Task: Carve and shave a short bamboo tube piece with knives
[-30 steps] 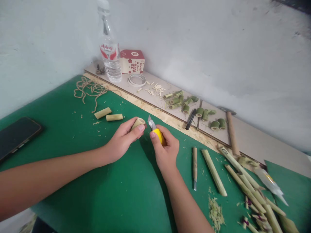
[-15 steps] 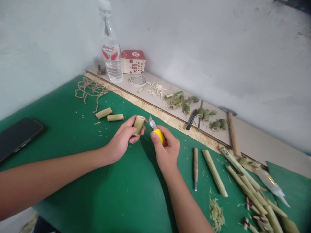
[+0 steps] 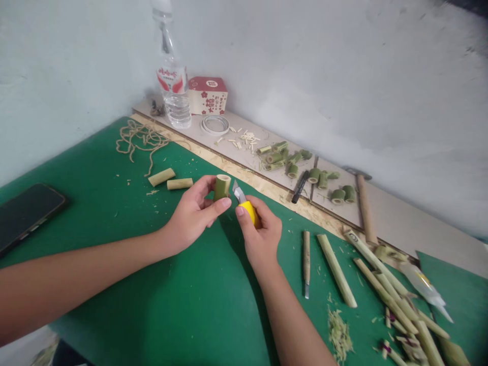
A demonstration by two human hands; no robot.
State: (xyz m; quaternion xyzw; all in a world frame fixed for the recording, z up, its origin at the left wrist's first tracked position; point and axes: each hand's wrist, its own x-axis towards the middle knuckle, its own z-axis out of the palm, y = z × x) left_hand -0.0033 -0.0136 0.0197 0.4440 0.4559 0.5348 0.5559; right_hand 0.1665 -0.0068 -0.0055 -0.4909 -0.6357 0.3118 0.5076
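Note:
A short hollow bamboo tube is held upright in my left hand, thumb in front and fingers behind it; its greener side faces me. My right hand grips a yellow utility knife, its blade pointing up and left. The blade tip is close beside the tube; whether they touch I cannot tell. Just left of my left hand, two peeled bamboo pieces lie on the green tabletop.
A phone and tangled twine lie left. Along the back stand a water bottle, a box, tape rolls, green bamboo pieces, a marker and a hammer. Right: a chisel, bamboo sticks, a glue bottle.
The bamboo tube has been turned in my left hand, so a greener side now shows, and it sits slightly higher. My left thumb has shifted right across its lower part. The knife stays nearly still.

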